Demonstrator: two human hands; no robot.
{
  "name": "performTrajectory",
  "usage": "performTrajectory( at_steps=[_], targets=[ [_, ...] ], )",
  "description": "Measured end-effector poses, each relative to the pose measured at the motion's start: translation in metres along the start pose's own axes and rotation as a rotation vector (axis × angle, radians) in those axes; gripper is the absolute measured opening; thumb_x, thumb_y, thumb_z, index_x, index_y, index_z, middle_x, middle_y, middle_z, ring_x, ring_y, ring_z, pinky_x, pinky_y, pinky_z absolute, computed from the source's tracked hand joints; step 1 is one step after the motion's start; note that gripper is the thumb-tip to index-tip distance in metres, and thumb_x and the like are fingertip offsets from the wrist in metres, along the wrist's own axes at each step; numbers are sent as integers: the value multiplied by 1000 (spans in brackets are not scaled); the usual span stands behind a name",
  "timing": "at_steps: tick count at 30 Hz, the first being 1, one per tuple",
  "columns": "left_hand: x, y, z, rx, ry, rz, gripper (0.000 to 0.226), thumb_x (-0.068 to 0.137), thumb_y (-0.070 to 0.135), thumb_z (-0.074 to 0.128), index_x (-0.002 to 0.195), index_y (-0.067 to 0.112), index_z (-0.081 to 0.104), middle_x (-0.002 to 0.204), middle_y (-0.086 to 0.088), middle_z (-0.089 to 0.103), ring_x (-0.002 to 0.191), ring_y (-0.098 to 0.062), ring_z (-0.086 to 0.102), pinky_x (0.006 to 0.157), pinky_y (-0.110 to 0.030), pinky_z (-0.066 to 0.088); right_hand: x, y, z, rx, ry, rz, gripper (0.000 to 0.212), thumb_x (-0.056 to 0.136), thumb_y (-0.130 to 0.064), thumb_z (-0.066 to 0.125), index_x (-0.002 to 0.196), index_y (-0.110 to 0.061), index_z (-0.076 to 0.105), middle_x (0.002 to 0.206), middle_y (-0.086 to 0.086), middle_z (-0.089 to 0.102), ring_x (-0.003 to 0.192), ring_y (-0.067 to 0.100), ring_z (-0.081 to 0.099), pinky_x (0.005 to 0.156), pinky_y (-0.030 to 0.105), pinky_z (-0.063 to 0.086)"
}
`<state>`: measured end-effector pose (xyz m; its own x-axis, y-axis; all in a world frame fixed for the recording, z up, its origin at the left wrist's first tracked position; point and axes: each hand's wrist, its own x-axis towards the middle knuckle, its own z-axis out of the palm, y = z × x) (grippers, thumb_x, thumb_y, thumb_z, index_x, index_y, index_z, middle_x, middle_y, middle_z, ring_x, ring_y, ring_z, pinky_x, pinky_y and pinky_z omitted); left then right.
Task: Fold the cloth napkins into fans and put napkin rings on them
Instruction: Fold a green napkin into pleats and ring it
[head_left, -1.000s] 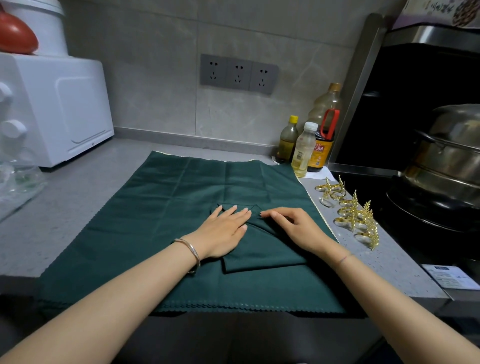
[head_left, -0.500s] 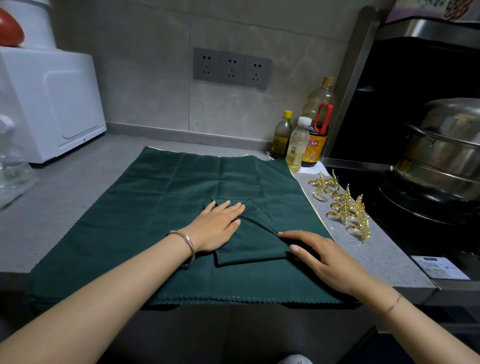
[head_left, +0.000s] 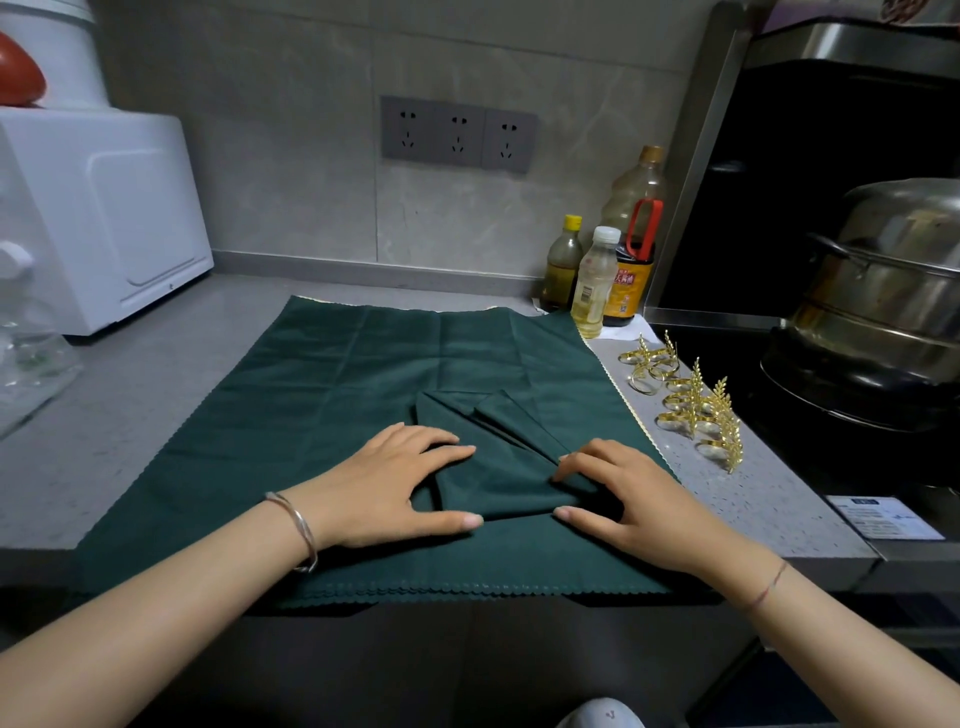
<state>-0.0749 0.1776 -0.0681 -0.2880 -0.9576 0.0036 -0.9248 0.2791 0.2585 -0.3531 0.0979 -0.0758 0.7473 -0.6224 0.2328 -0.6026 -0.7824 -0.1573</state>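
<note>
A stack of dark green cloth napkins (head_left: 311, 415) lies spread flat on the grey counter. On top of it sits a partly folded green napkin (head_left: 498, 467) with a few diagonal pleats. My left hand (head_left: 395, 483) presses flat on the folded napkin's left side, thumb at its near edge. My right hand (head_left: 623, 493) pinches the napkin's right corner between fingers and thumb. Several gold leaf-shaped napkin rings (head_left: 691, 410) stand in a row on the counter to the right of the cloths.
A white appliance (head_left: 104, 218) stands at the back left. Three bottles (head_left: 597, 275) stand against the wall behind the cloths. A stove with stacked steel pots (head_left: 878, 306) is at the right. The counter's front edge runs just under the cloths' scalloped hem.
My right hand slid off to the napkin's right side, then came back and took hold of its right corner. My left hand shifted toward me along the fold.
</note>
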Motion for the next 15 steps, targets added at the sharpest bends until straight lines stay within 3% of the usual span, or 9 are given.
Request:
performTrajectory(
  at_steps=[3,7,9,12,15],
  targets=[
    [2,0,-2,44,28,55,83,79,75,45,149,36,21,152,19,23,141,-1,16,115,-17,0,2,0,-1,-51,8,-3,46,83,-70,38,108,-35,54,100,-14,49,94,5,47,83,17,34],
    [2,1,-6,61,97,73,71,79,68,55,135,30,34,131,15,46,121,-6,43,103,-18,31,5,0,1,-125,31,-19,44,83,-70,40,94,-30,52,89,-13,46,82,9,45,76,20,32],
    [3,1,-5,79,104,85,60,77,64,57,122,29,38,118,13,52,108,-9,49,95,-23,38,7,0,1,-140,52,-30,43,83,-70,41,88,-28,51,85,-13,45,78,9,44,74,20,31],
    [4,-3,-3,130,123,137,50,77,60,52,115,29,42,111,12,55,104,-10,51,93,-25,40,9,-1,0,-150,63,-38,45,82,-70,41,83,-26,52,82,-12,47,74,11,47,69,22,35],
    [9,-9,-1,162,153,152,61,77,70,36,117,26,49,110,12,59,103,-12,57,88,-29,45,11,-3,-1,-146,72,-27,48,82,-71,39,80,-25,53,82,-10,50,73,11,49,64,24,39]
  ],
)
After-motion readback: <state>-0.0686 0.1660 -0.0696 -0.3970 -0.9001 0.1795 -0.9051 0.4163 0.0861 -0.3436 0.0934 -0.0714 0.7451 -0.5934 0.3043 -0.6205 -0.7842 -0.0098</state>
